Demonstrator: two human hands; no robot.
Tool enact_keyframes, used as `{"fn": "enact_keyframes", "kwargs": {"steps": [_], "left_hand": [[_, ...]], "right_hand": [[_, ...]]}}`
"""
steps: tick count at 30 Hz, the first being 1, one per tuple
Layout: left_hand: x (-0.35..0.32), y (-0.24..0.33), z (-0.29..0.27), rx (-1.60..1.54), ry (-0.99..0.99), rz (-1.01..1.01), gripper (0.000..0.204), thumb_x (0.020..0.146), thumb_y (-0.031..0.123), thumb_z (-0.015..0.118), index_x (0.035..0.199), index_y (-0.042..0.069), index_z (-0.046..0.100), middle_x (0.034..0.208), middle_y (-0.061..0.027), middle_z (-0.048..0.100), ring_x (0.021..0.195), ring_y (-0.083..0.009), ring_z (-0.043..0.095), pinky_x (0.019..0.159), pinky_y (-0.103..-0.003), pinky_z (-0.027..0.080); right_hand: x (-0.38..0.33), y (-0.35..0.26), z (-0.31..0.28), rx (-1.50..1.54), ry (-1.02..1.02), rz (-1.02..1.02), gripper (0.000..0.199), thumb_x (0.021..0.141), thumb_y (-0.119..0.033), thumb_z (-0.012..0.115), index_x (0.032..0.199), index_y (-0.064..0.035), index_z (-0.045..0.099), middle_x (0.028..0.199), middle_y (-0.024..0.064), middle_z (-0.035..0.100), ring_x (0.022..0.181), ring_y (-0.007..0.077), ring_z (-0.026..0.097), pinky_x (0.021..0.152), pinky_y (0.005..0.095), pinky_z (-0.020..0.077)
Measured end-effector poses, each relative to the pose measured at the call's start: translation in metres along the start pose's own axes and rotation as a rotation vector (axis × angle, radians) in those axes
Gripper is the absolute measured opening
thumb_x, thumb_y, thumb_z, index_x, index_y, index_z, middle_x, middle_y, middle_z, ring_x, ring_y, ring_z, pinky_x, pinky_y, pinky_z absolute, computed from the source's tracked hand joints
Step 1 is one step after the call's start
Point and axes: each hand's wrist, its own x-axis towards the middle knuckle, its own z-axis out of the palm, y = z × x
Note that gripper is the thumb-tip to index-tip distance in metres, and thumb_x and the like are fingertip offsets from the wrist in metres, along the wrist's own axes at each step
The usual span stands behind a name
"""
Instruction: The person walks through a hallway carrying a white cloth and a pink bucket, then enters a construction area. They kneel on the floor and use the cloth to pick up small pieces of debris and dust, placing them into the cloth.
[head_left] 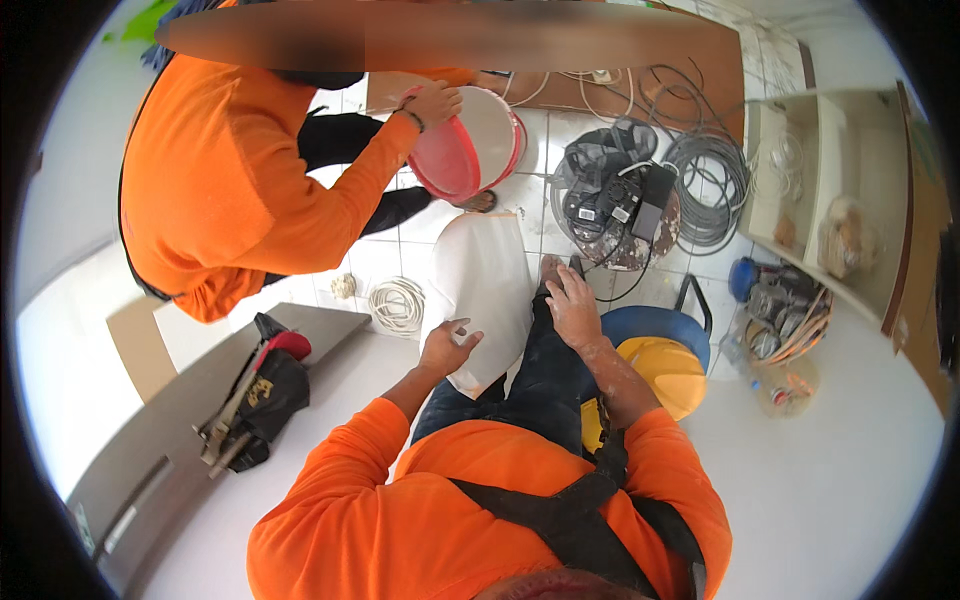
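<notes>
A white sack or sheet (pixel 480 280) stands or leans between my legs, its upper end toward the floor tiles ahead. My left hand (pixel 450 347) is at the left side of it, thumb and fingers apart; whether it touches the sack I cannot tell. Over my right leg hovers or rests my right hand (pixel 573 308), its fingers stretched out with nothing in them. Ahead on the left, a co-worker in an orange top (pixel 240 180) has a hand (pixel 435 103) on a red lid (pixel 445 160), tilted against a pale bucket (pixel 492 130) with a red rim.
Black bags and power adapters (pixel 615 195) sit on a round stained surface, beside a grey cable coil (pixel 715 180). Close on my right are a yellow hard hat (pixel 662 378) and a blue bucket (pixel 640 322). A shelf unit (pixel 870 150) stands right; a black tool pouch (pixel 268 395) and white coil (pixel 396 305) lie left.
</notes>
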Motion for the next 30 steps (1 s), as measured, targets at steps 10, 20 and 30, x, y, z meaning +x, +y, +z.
{"fn": "enact_keyframes", "kwargs": {"steps": [10, 20, 30], "left_hand": [[-0.048, -0.045, -0.003, -0.159, 0.13, -0.014, 0.052, 0.084, 0.042, 0.074, 0.119, 0.004, 0.067, 0.097, -0.0178, 0.071, 0.086, -0.0286, 0.069, 0.078, -0.037, 0.054], [-0.091, -0.158, 0.004, -0.539, 0.315, -0.441, 0.061, 0.085, 0.05, 0.069, 0.12, 0.0, 0.067, 0.101, -0.0249, 0.07, 0.091, -0.0298, 0.069, 0.084, -0.037, 0.053], [-0.144, -0.215, -0.025, -0.539, 0.594, -0.433, 0.06, 0.087, 0.05, 0.067, 0.118, -0.002, 0.068, 0.098, -0.0226, 0.071, 0.088, -0.0278, 0.068, 0.082, -0.036, 0.052]], "right_hand": [[-0.034, 0.019, 0.0, 0.038, -0.392, 0.51, 0.041, 0.091, -0.03, 0.062, 0.122, -0.0029, 0.063, 0.116, 0.0231, 0.065, 0.11, 0.0399, 0.061, 0.095, 0.0452, 0.0475], [-0.063, 0.02, 0.015, 0.073, -0.358, 0.557, 0.039, 0.09, -0.033, 0.062, 0.116, -0.0042, 0.066, 0.106, 0.0233, 0.069, 0.102, 0.0411, 0.064, 0.089, 0.0439, 0.0502], [-0.051, 0.023, 0.016, -0.055, -0.374, 0.492, 0.036, 0.087, -0.033, 0.065, 0.109, -0.006, 0.072, 0.103, 0.02, 0.071, 0.1, 0.0363, 0.067, 0.088, 0.0405, 0.0512]]}}
